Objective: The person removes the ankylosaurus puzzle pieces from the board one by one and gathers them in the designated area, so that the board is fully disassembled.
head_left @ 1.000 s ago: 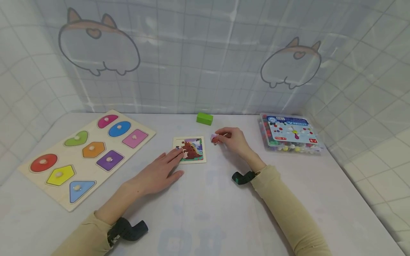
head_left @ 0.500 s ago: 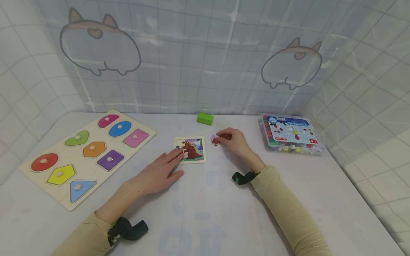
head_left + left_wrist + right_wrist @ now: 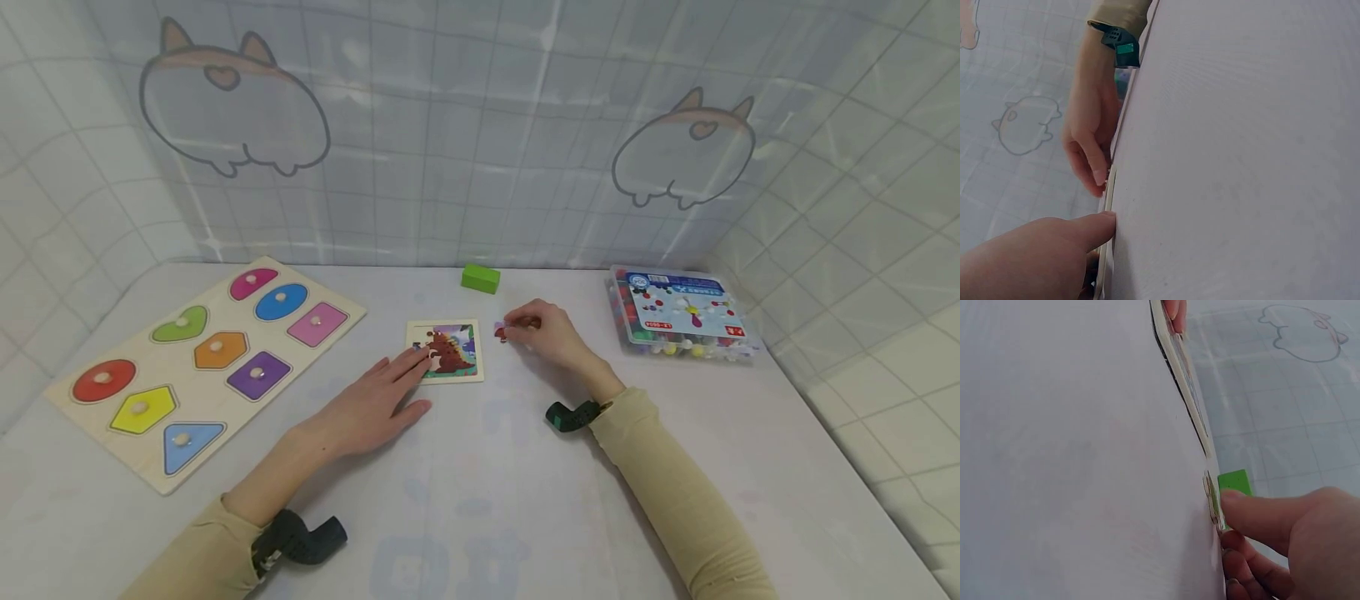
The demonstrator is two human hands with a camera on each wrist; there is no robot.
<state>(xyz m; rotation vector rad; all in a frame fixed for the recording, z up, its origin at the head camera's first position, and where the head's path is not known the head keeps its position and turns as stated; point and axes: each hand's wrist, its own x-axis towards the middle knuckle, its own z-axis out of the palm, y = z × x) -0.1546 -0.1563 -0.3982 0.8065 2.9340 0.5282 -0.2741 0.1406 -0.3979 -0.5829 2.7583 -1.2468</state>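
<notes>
A: What did the head view show of the left hand?

B: Its fingers were stretched out, their tips resting on the left part of a small square wooden puzzle board with a brown dinosaur picture. The thumb lay apart from the board, on its near side.

A: And the right hand?

B: Narrow. Thumb and fingers pinched a small red-brown and purple puzzle piece just right of the board, apart from it, at a white worktop.

A: What was around them?

B: A bright green rectangular block lay on the far side. To the left, a large pale wooden pegboard carried coloured knobbed shapes. To the right of the right hand lay a clear plastic box of coloured parts, with a blue printed label.

A: And the left wrist view?

B: The puzzle board appeared edge-on, with the left thumb in front. The right hand showed beyond; the piece was too small there to make out well.

A: The right wrist view?

B: The piece appeared nearly edge-on at the right thumb and fingers, the green block behind it. Whether it touched the worktop, I couldn't tell.
</notes>
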